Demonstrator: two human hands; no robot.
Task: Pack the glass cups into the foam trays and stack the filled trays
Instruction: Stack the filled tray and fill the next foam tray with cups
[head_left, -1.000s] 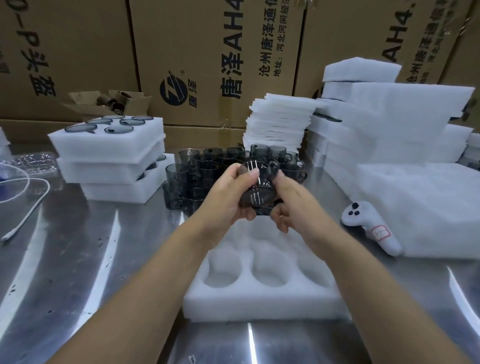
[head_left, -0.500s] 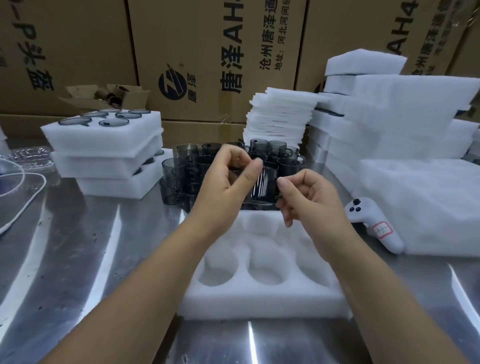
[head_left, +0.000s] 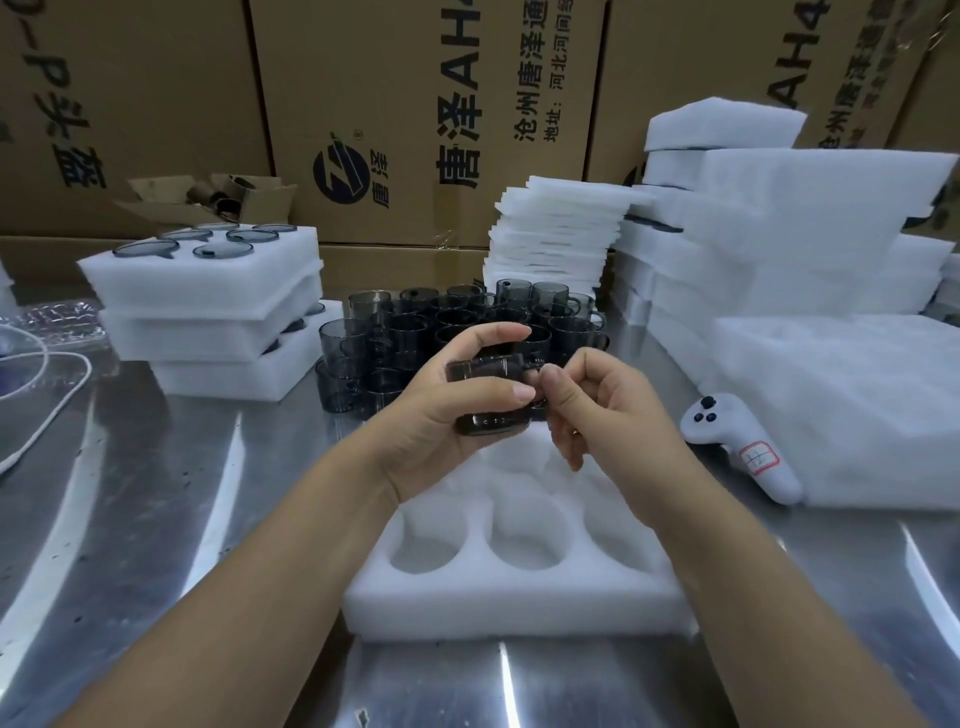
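One glass cup (head_left: 491, 422), smoked grey, is held in the air above the far half of the foam tray (head_left: 519, 608), clear of the foam, its handle side turned right. Our left grip (head_left: 441, 421) is wrapped round the cup's body, thumb across the near side and fingers over the far side. Our right grip (head_left: 608, 410), just right of the cup and also above the tray, has its fingers curled and its thumb tip at the handle; we cannot tell whether it pinches the handle.

One foam tray, white, lies flat on the table (head_left: 156, 493). The three round pockets in its near row are empty; its far row is mostly hidden behind both grips.

Many loose cups (head_left: 415, 322) of the same grey glass stand in a tight cluster just beyond the tray.

Three filled trays (head_left: 208, 291) are stacked beyond the tray and to its left. Cup rims show in the top one's pockets.

One stack of thin foam sheets (head_left: 556, 239) stands beyond the tray, slightly right.

Several thick foam blocks (head_left: 805, 208) are piled right of the tray and beyond it.

One white controller (head_left: 737, 447) lies on the table right of the tray, against the foam blocks, with a red-framed label on its handle.

One white cable (head_left: 52, 395) is looped on the table far left of the tray.

One small open carton (head_left: 208, 197) sits beyond the tray to the left, behind the filled trays.

Several large printed cardboard boxes (head_left: 389, 78) form a wall farthest beyond the tray.
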